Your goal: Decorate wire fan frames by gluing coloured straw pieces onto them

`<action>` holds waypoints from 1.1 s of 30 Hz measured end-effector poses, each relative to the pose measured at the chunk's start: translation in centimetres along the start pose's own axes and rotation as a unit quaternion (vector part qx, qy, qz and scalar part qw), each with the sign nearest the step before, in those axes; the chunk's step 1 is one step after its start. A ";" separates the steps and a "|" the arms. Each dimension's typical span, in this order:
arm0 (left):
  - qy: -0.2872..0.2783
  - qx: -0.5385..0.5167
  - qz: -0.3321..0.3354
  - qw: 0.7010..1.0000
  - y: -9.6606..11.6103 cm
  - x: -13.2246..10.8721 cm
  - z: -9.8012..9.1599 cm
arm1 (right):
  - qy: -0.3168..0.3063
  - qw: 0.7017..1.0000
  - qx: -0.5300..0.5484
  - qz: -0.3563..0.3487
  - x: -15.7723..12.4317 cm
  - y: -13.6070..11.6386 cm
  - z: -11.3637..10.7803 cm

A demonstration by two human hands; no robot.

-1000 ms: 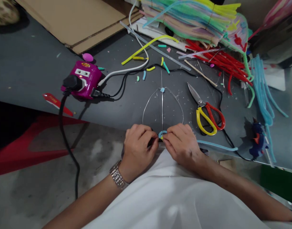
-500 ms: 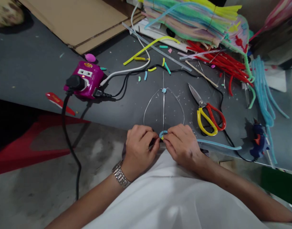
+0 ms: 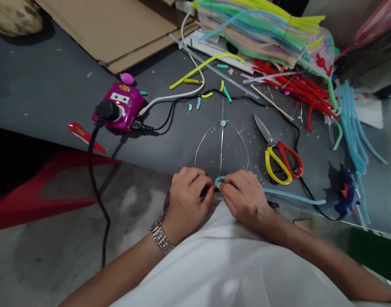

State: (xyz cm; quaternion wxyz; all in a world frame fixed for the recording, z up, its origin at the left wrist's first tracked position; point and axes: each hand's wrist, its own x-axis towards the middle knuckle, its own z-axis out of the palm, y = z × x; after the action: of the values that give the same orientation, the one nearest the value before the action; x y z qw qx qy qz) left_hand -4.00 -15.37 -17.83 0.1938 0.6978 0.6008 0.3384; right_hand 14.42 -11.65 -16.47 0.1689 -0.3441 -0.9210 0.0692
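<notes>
Two hands, both on the job. Your left hand (image 3: pixel 186 204) has a steel watch (image 3: pixel 160 235) on the wrist; its fingers curl in and pinch the blue loop (image 3: pixel 219 181) at the bottom of the wire frame (image 3: pixel 221 149). Your right hand (image 3: pixel 245 202) pinches the same spot from the other side, fingertips almost meeting the left's. A small yellow bit shows inside the pinch.

The frame lies flat on the gray table (image 3: pixel 55 76), centre front: two curved wires, one straight centre wire, one blue bead (image 3: pixel 222 123) at the top.

Around it, left to right: one magenta power strip (image 3: pixel 120 102) with two plugs in, upper left; five cut bits (image 3: pixel 198 102) above the frame; one pair of scissors (image 3: pixel 278 160), right of the frame; one long blue tube (image 3: pixel 294 197) by your right hand; one blue glue gun (image 3: pixel 346 194), far right. Nothing lies between hands and frame.
</notes>
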 end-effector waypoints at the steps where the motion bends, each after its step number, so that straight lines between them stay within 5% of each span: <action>1: -0.003 -0.002 -0.003 1.000 0.0 0.1 0.0 | -0.001 1.000 -0.001 -0.004 0.0 0.0 0.0; 14: -0.031 -0.008 -0.035 0.999 0.6 0.7 -0.6 | -0.017 0.996 -0.038 -0.074 -1.2 0.5 0.1; 33: -0.063 0.004 -0.049 0.997 0.7 1.3 -0.8 | -0.020 0.996 -0.047 -0.075 -1.4 0.4 0.2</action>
State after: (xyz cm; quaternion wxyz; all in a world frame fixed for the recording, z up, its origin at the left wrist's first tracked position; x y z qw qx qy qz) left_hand -3.99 -14.31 -16.51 0.2450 0.6881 0.6224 0.2813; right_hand 15.55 -12.27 -17.07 0.1392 -0.2797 -0.9497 0.0198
